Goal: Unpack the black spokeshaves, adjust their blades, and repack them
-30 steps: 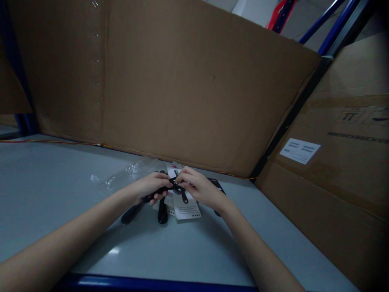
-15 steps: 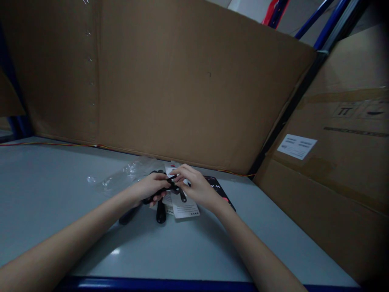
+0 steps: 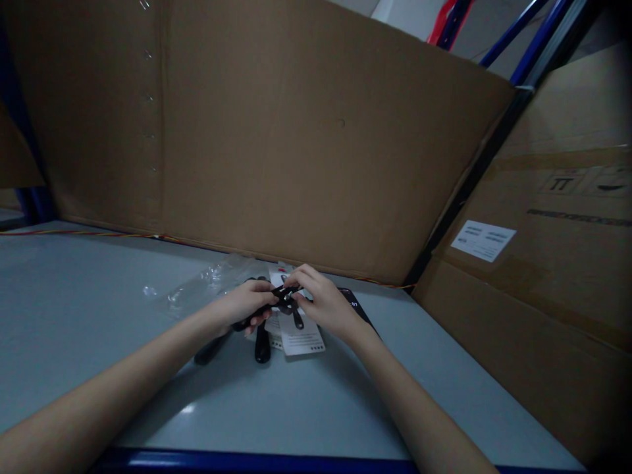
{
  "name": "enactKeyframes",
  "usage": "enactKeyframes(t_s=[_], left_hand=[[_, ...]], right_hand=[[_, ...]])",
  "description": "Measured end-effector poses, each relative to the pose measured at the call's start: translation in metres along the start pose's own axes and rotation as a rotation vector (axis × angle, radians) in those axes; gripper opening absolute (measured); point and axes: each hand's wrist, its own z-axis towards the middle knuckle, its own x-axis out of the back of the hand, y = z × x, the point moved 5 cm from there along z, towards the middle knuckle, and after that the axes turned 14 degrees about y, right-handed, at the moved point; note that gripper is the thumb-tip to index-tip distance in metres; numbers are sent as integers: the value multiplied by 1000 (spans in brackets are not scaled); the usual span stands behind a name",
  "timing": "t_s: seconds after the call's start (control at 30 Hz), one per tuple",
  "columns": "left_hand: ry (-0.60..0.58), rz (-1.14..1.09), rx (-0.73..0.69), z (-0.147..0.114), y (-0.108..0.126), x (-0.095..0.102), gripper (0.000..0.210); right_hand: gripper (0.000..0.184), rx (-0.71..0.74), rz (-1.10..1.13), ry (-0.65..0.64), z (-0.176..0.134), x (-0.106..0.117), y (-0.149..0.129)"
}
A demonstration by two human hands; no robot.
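Two bare hands meet over one black tool (image 3: 283,305), which sits between them just above a white card (image 3: 303,339), near the middle of the desk (image 3: 247,408). The left hand (image 3: 251,304) has its fingers clamped on the tool's handle, thumb on top, probably to steady it. The right hand (image 3: 322,304) curls its fingers around the far end; they look close to touching it, likely for finer work, but whether they pinch it I cannot tell.

Beneath and beside the left hand, two black handles (image 3: 263,347) rest on the desk, one partly over the card's edge, perhaps kept close for easy reach. A clear plastic bag (image 3: 200,286) lies crumpled beyond the left hand, seemingly pushed out of the way. Past the right hand, a phone (image 3: 364,311) lies partly hidden under the wrist. Farther out stand a cardboard panel (image 3: 296,131) behind and a cardboard box (image 3: 533,296) at the right.

Compared with half a second ago, the left grip matches, the right fingers sit slightly differently, and less of the phone's screen shows, its last digits now 07 instead of 06.
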Motion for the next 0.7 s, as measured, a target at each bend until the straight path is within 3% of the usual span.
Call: enactKeyframes(t_s=[0.17, 0.47, 0.7], left_hand=[[4, -20, -8, 1, -1, -1, 12], [10, -1, 3, -1, 1, 0, 16], [40, 37, 12, -4, 4, 0, 12]], right_hand=[[4, -90, -153, 52, -1, 1, 7], [5, 21, -157, -21, -2, -1, -3], [19, -20, 37, -93, -5, -6, -1]])
